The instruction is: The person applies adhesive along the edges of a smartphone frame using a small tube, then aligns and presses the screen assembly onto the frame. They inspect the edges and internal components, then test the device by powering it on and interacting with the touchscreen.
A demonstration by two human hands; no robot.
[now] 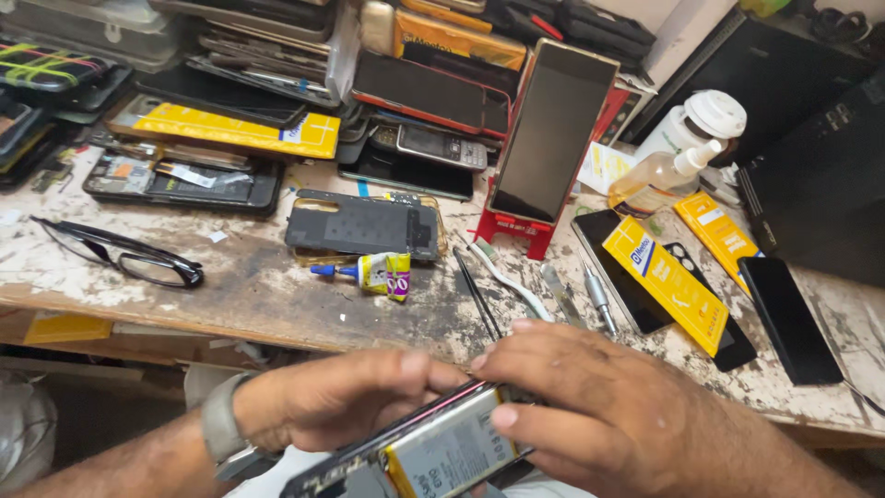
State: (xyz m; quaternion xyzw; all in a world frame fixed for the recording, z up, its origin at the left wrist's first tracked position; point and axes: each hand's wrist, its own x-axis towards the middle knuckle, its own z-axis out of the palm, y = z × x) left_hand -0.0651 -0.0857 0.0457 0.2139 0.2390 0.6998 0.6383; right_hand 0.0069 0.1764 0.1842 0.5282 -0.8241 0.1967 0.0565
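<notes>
The opened phone [419, 452] sits low in the frame, in front of the tabletop's [267, 295] near edge, held between both hands. Its back is off: a silver battery with a yellow edge strip fills most of the exposed interior, set in a dark frame with a thin reddish line along the upper rim. The left hand [332, 401] is closed on the phone's upper left edge, thumb laid along the rim. The right hand [599, 406] grips the right end, thumb pressed on the battery face and fingers curled over the far edge.

The phone's lower end is cut off by the frame's bottom edge, and its right end is covered by the right hand. What lies under the phone cannot be made out.

Containers: a white-capped jar [696, 124] and a pump bottle [659, 180] of yellowish liquid stand at the right rear; the jar's contents are not visible. A small glue tube [373, 274] with a blue nozzle lies mid-tabletop, near a dark phone back cover [361, 227]. A red stand [514, 231] holds a phone [553, 129] upright with a dark screen. Spectacles [124, 254] lie to the left, tweezers [477, 293] ahead of the hands.
</notes>
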